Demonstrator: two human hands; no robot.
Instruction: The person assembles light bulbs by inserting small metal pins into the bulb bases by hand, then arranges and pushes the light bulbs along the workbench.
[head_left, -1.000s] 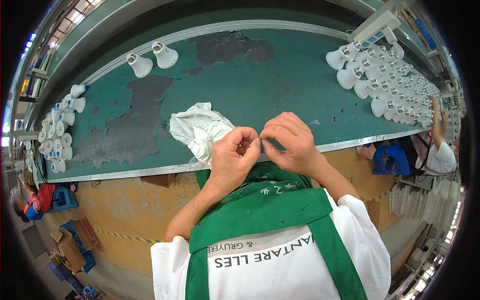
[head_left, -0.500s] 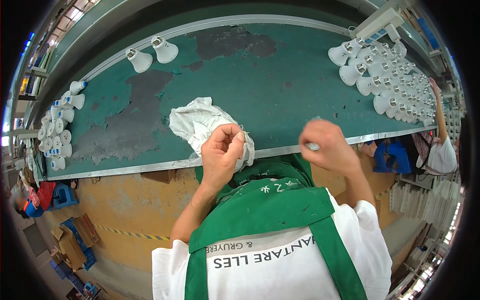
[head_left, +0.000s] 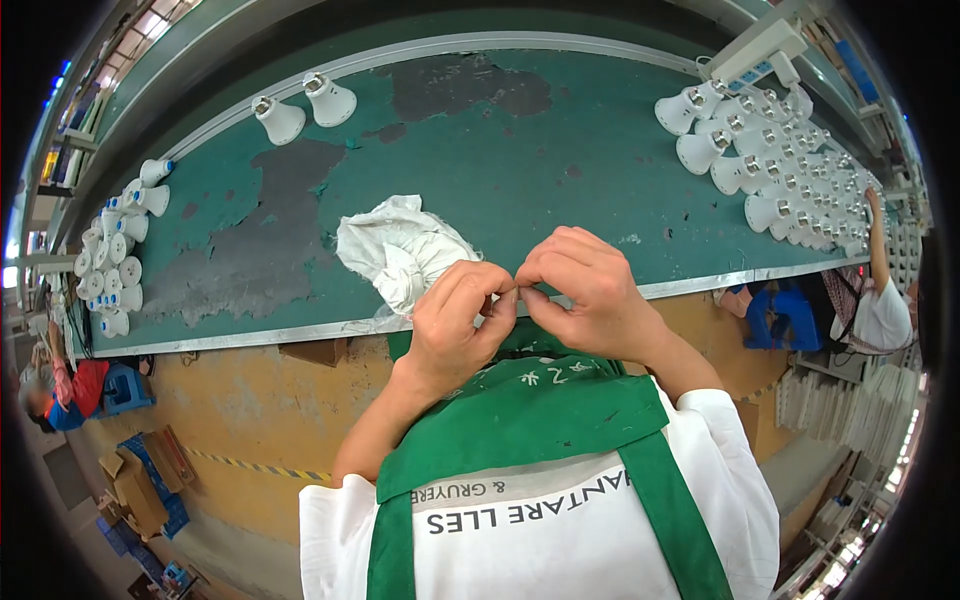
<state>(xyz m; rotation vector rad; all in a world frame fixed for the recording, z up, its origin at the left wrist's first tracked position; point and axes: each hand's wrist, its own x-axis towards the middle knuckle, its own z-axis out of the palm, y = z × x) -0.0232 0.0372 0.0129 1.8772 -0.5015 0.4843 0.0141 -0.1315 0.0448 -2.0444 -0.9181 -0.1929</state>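
Observation:
My left hand (head_left: 462, 318) and my right hand (head_left: 582, 290) meet fingertip to fingertip above the table's front edge, in front of my green apron (head_left: 520, 420). Both are closed in a pinch, thumb against forefinger. Whatever lies between the fingertips is too small to make out. A crumpled white cloth (head_left: 402, 245) lies on the green tabletop (head_left: 580, 150) just beyond my left hand, which covers its near edge.
Many white lamp bodies with metal screw caps (head_left: 770, 165) crowd the right end. More white lamp parts (head_left: 115, 255) sit at the left edge, and two lamps (head_left: 305, 108) stand at the back left. A power strip (head_left: 760, 65) is at the back right. Co-workers sit at both sides.
My right hand has moved left and now meets my left hand at the fingertips. My left hand has shifted slightly toward the right and down. The cloth stays in place.

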